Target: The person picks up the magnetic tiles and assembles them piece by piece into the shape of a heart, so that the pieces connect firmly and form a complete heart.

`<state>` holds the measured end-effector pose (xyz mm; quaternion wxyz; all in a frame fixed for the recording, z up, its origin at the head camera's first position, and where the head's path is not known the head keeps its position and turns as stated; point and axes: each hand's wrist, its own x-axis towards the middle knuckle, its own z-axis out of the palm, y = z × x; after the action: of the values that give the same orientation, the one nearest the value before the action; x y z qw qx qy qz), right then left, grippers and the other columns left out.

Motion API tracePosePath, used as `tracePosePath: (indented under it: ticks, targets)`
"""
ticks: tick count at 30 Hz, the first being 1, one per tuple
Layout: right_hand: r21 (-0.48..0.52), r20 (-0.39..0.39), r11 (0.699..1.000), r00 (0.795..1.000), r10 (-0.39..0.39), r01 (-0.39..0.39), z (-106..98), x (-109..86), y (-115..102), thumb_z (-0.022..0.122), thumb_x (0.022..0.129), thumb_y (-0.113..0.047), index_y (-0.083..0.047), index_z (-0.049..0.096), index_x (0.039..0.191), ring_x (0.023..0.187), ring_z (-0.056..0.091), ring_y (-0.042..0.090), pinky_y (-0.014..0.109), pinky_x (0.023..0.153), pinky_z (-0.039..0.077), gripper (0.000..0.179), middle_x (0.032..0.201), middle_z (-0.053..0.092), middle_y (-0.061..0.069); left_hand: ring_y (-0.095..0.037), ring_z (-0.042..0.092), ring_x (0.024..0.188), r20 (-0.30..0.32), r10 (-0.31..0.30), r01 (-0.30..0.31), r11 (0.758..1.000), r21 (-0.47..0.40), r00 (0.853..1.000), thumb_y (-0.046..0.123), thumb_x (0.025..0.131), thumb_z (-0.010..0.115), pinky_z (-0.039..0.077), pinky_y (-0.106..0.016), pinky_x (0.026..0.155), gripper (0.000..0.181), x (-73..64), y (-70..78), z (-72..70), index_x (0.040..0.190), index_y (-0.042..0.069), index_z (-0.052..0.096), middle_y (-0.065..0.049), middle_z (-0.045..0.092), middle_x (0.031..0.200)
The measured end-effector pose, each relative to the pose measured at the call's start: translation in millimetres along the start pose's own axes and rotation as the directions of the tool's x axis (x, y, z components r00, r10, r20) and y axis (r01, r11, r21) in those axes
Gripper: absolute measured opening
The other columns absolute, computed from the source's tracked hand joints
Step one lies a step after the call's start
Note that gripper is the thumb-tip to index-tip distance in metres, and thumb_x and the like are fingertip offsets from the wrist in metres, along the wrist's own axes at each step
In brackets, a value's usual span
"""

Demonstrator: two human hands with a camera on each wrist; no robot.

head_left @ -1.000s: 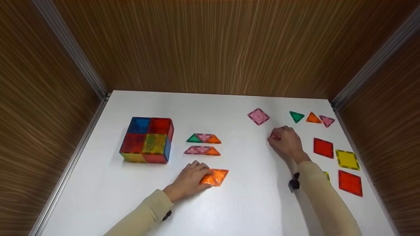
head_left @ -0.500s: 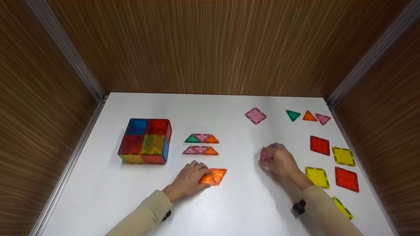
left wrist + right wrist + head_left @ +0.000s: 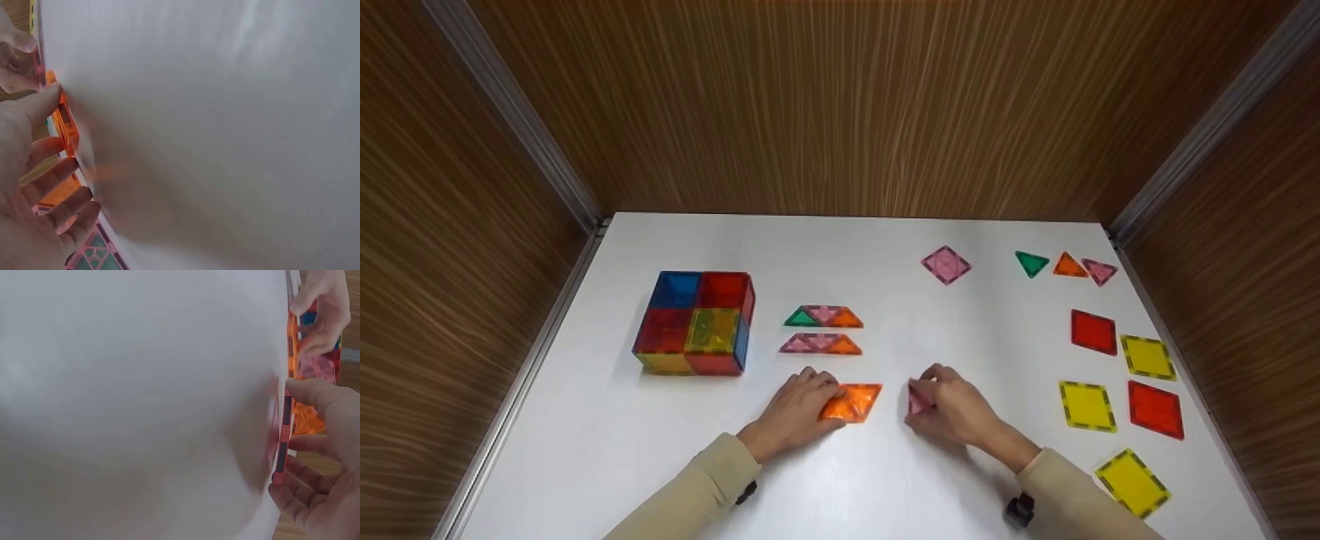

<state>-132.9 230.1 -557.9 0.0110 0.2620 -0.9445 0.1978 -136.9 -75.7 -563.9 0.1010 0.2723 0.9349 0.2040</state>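
Near orange tiles (image 3: 859, 403) held in left grip (image 3: 795, 410), right grip (image 3: 958, 410) pinches a pink tile (image 3: 916, 401).

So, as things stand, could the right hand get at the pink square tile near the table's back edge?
Probably yes: no tile lies between the right hand and the pink square tile. But it holds a pink piece, so may need to release that first.

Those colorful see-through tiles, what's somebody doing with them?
A person is handling them with both hands. The left hand holds an orange piece on the white table. The right hand pinches a pink tile beside it, with a gap between the two pieces. A colorful block stands over on the left, and red squares and yellow squares lie on the right.
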Motion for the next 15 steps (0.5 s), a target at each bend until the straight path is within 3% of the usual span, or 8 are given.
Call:
tracePosePath:
  ticks: [9,15]
  targets:
    - [0.018,0.011,1.0,1.0,-0.025,0.025,17,10.5,-24,0.092,0.082,-0.025,-0.006,0.077,0.119,0.085,0.059,0.015,0.024,0.067,0.055,0.044,0.106,0.069,0.011,-0.026,0.053,0.124,0.005,-0.006,0.006,1.0,-0.006,1.0,0.044,0.098,0.074,0.047,-0.05,0.115,0.049,4.7,8.9,3.2,0.138,0.017,0.068,-0.003,0.063,0.138]
    - [0.004,-0.012,1.0,1.0,-0.023,0.023,20,13.4,-28,0.091,0.084,-0.027,-0.007,0.078,0.114,0.081,0.055,0.013,0.021,0.065,0.049,0.039,0.102,0.068,0.009,-0.025,0.053,0.121,0.0,0.006,-0.006,1.0,0.014,1.0,0.046,0.098,0.074,0.049,-0.048,0.112,0.05,7.7,11.8,3.6,0.137,0.016,0.069,-0.003,0.064,0.136]
